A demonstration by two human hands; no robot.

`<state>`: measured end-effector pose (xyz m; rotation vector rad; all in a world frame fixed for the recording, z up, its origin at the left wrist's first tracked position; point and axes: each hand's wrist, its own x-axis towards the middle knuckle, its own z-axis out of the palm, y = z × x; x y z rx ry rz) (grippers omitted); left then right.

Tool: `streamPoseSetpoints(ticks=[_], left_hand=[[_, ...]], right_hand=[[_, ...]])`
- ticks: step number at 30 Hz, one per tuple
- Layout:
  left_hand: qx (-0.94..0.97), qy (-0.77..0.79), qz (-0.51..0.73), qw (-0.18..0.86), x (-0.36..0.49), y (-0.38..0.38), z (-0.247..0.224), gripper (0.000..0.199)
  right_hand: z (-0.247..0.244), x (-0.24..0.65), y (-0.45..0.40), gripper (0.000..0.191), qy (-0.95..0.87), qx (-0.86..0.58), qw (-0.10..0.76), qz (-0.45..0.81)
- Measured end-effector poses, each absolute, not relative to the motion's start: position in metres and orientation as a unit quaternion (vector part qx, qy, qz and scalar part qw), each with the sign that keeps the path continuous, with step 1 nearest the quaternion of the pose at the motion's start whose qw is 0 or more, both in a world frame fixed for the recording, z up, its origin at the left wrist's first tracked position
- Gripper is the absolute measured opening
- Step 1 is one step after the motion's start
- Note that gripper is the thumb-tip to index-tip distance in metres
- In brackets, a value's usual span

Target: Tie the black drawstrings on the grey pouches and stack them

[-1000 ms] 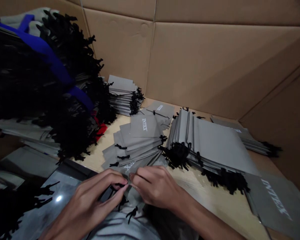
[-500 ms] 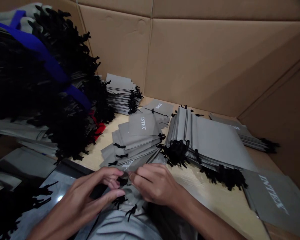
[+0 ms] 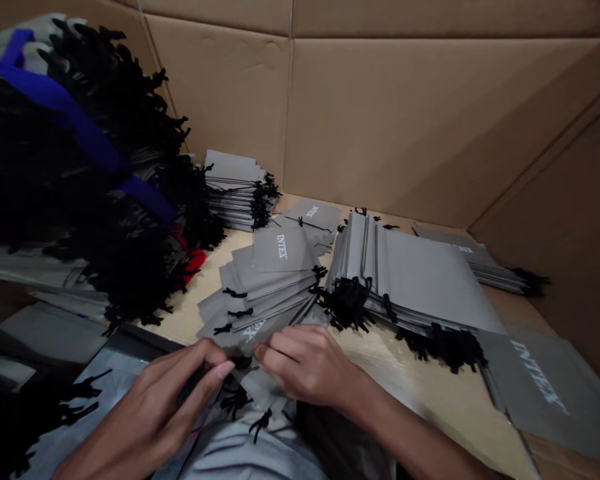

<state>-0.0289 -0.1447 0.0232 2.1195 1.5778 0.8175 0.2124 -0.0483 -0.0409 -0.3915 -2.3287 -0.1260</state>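
Note:
Grey drawstring pouches with black cords lie in a fanned pile on the wooden table, the top one printed INTEX. At the near end of this pile, my left hand has its thumb and index finger pinched on a black cord. Close to its right, my right hand is curled with its fingertips pressed on the edge of a grey pouch. More black cord ends hang below the hands, over my lap.
A tall heap of pouches with black cords, crossed by a blue strap, rises at left. Stacks stand at the back and right of centre. Flat INTEX pouches lie at far right. Cardboard walls enclose the table.
My left thumb and index finger have closed together and drawn slightly left. The right hand stays nearly in place. The whole view has shifted a little.

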Motion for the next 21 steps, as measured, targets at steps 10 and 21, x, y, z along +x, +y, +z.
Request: streamPoseSetpoints(ticks=[10,21], left_hand=[[0.763,0.561,0.299,0.117,-0.031,-0.141,0.021,0.026],[0.807,0.459,0.367,0.058,-0.02,-0.139,0.011,0.022]], right_hand=[[-0.041,0.21,-0.048,0.016,-0.921,-0.164,0.351,-0.045],[-0.044,0.209,-0.049,0.023,-0.925,-0.163,0.339,-0.055]])
